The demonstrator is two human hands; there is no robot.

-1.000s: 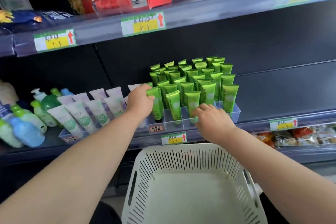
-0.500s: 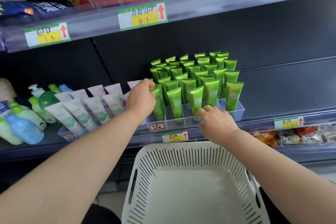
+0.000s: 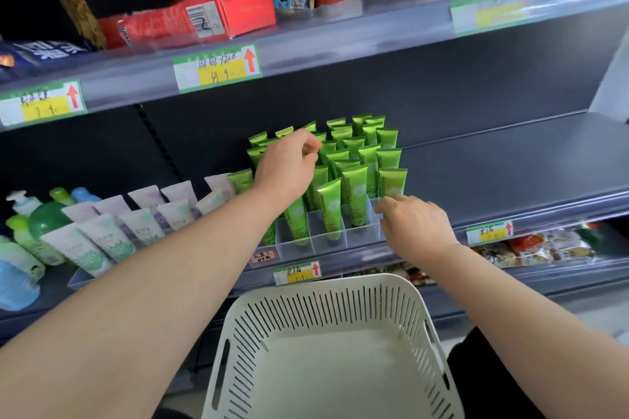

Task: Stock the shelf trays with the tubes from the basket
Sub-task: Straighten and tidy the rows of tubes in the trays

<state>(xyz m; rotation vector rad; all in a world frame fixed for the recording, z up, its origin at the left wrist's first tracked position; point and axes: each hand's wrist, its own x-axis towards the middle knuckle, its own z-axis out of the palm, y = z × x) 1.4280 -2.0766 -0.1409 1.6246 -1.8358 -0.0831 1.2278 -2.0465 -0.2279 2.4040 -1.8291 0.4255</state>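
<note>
Dozens of green tubes (image 3: 354, 194) stand in the clear divided tray (image 3: 326, 243) on the shelf (image 3: 493, 160): caps down, crimped ends up, long axes near vertical, tilted slightly back. White basket (image 3: 326, 286) below shows no tubes; stocking looks finished bar straightening. Left hand (image 3: 289, 167) curled over back-row tops; whether it grips one, cannot tell. Right hand (image 3: 415, 224), fingers loosely bent, touches tray's right front corner, holding nothing.

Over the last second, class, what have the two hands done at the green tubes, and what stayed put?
The left hand left the front-left green tube and rose to the back rows, fingers curled at the tube tops. The right hand slid right from the front middle tube to the front right corner of the tray. The tubes stay standing; the basket stays empty.
</note>
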